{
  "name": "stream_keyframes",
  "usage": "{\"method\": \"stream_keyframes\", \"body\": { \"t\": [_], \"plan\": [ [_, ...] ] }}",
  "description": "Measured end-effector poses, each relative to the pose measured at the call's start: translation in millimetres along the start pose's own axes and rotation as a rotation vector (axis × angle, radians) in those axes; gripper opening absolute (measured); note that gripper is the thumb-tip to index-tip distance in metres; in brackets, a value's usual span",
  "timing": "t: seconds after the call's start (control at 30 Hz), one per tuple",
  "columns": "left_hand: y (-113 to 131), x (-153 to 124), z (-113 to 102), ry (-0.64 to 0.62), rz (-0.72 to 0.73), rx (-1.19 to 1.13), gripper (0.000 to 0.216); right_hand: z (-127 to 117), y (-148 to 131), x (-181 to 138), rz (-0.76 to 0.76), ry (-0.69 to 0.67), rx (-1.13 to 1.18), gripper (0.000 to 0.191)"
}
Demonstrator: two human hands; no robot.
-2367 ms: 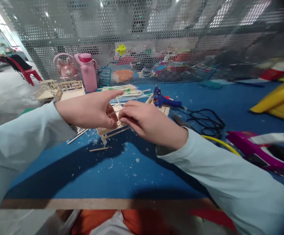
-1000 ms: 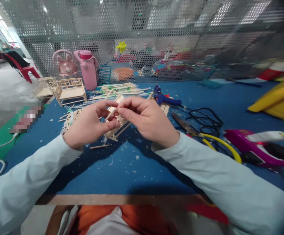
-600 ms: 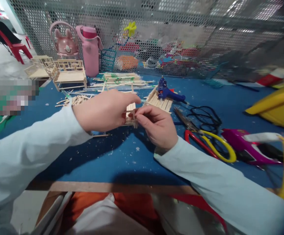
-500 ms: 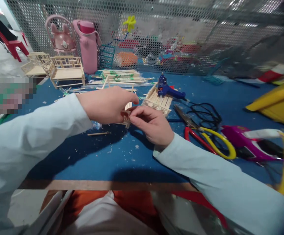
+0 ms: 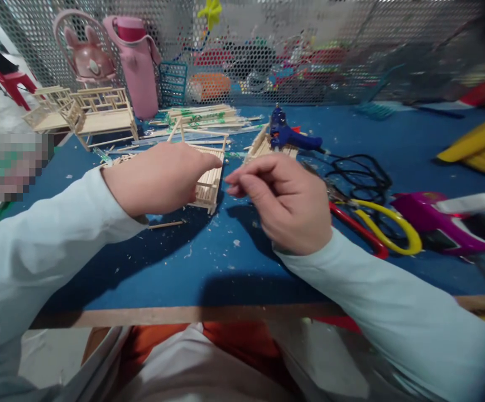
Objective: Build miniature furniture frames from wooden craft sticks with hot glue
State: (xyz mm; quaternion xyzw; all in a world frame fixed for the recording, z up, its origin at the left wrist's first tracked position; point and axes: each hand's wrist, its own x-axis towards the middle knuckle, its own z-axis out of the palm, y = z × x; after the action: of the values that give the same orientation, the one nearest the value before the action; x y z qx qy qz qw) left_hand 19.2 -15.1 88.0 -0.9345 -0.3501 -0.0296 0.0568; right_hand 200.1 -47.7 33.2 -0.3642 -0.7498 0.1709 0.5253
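Observation:
My left hand (image 5: 158, 176) grips a small model piece of furniture made of thin wooden sticks (image 5: 211, 177), which stands on the blue tabletop. The hand covers much of its left side, and the index finger lies over its top. Just right of the model, my right hand (image 5: 290, 204) is held apart from it with thumb and fingertips pinched together. Anything between those fingertips is too small or hidden to make out. A loose stick (image 5: 166, 225) lies below my left hand.
A blue glue gun (image 5: 290, 135) rests on another stick model (image 5: 259, 144). Red-and-yellow-handled scissors (image 5: 393, 226), a black cord (image 5: 361, 173) and a purple tool (image 5: 420, 215) lie rightward. Finished-looking stick models (image 5: 106, 120), bagged sticks (image 5: 209, 117) and a pink bottle (image 5: 138, 78) stand behind left.
My right hand has drawn away from the model to the right, fingertips still pinched. My left hand has shifted slightly left, and more of the stick model shows. The camera view has shifted a little.

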Motion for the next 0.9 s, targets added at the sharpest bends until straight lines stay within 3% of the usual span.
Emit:
{"method": "stream_keyframes", "body": {
  "t": [0.1, 0.2, 0.27, 0.37, 0.43, 0.6, 0.9],
  "plan": [
    [-4, 1, 5, 0.021, -0.03, -0.058, 0.044, -8, 6, 7, 0.103, 0.165, 0.176, 0.009],
    [-4, 1, 6, 0.045, -0.046, -0.108, 0.048, -18, 10, 14, 0.118, 0.342, 0.173, 0.01],
    [-2, 1, 6, 0.045, -0.039, -0.124, 0.051, -18, 9, 14, 0.14, 0.245, 0.063, 0.004],
    [-2, 1, 5, 0.039, -0.02, -0.152, 0.053, -3, 7, 12, 0.185, -0.157, -0.109, 0.019],
    [-2, 1, 6, 0.053, -0.025, -0.162, 0.057, 10, 7, 11, 0.191, -0.317, -0.144, 0.017],
    [-6, 1, 12, 0.11, -0.046, -0.169, 0.065, 22, 12, 13, 0.169, -0.309, -0.145, 0.015],
    [5, 2, 14, 0.213, -0.038, -0.254, 0.058, 7, 19, 12, 0.056, -0.246, -0.194, 0.016]
  ]
}}
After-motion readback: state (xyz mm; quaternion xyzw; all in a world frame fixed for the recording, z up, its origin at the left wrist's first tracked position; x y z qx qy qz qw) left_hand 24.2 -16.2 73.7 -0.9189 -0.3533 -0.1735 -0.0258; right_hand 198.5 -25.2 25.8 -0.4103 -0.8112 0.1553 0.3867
